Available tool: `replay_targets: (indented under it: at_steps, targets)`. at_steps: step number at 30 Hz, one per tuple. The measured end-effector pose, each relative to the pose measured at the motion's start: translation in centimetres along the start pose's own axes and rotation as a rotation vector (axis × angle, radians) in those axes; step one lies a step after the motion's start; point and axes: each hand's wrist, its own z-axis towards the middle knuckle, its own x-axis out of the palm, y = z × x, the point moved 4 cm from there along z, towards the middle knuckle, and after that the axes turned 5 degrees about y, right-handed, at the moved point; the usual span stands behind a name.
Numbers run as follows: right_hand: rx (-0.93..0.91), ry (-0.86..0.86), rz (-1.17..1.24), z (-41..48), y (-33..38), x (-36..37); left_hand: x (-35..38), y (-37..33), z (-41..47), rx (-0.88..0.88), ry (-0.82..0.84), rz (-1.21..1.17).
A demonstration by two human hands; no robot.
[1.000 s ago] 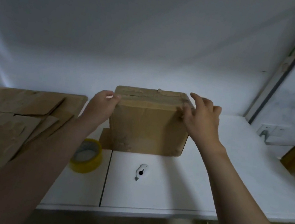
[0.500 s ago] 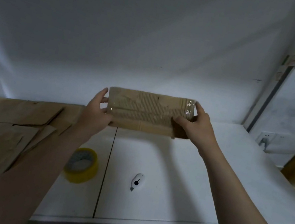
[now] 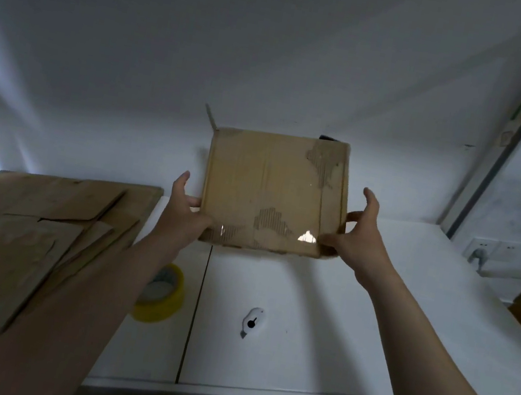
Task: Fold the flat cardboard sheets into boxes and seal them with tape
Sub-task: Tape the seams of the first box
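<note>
Box (image 3: 273, 192): you hold it over the table (image 3: 369, 319), broad face toward you.
Left hand (image 3: 182, 215): grips its 8 o'clock corner.
Right hand (image 3: 357, 241): grips its 4 o'clock corner.
Sheets (image 3: 23, 226): stacked at your 9 o'clock.
Tape (image 3: 163, 295): 7 o'clock of box.
Cutter (image 3: 252, 322): 6 o'clock of box.

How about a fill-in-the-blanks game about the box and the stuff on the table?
The left hand and right hand hold the cardboard box, one on each ____.
The tape roll on the table is ____ in colour.
The flat cardboard sheets lie on the ____ side of the table.
Missing words: side, yellow, left.
</note>
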Motion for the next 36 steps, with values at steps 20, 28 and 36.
replay_targets:
  at_steps: [20, 28, 36]
  targets:
    - [-0.295, -0.085, -0.291, 0.1, 0.8, -0.1, 0.7, -0.1, -0.2, 0.161, -0.067, 0.059]
    - [-0.235, -0.151, -0.212, 0.5, 0.6, -0.4, 0.4, -0.2, -0.7, 0.211, -0.073, 0.104]
    - [-0.166, 0.079, -0.421, 0.1, 0.8, 0.2, 0.6, 0.1, -0.3, 0.243, -0.013, 0.486]
